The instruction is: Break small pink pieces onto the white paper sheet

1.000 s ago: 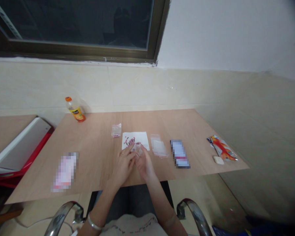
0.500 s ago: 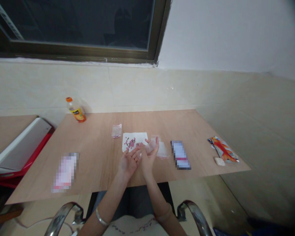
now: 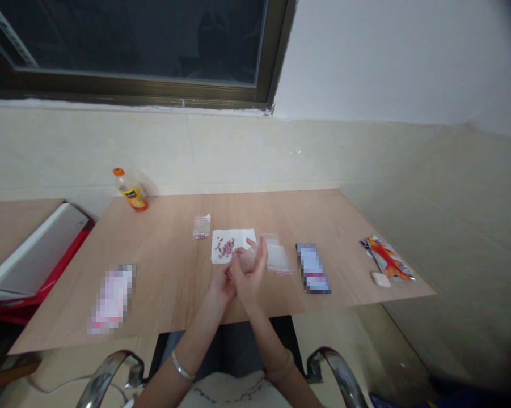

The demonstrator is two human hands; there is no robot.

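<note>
My right hand (image 3: 252, 279) is closed on a small clear plastic bag (image 3: 247, 262), with its thumb side toward my left hand and one finger raised. Pressed against it from the left, my left hand (image 3: 223, 284) has its fingers curled in; what they hold, if anything, is hidden. Just beyond both hands lies a white sheet of paper (image 3: 243, 233) with a scatter of small pink and dark beads (image 3: 225, 247). The bag covers part of the sheet's near right corner. Several flat clear bags (image 3: 278, 256) lie to the right of my right hand.
A small zip bag (image 3: 202, 226) with pink bits lies left of the sheet. Phones, blurred, lie at right (image 3: 313, 269) and left (image 3: 112, 298). An orange drink bottle (image 3: 131, 191) stands back left. At far right are a fish-printed packet (image 3: 389, 259) and a white piece (image 3: 380, 279).
My left hand has turned from palm-up with extended fingers to curled fingers. My right hand has shifted slightly left with the bag, and the two hands are now pressed together.
</note>
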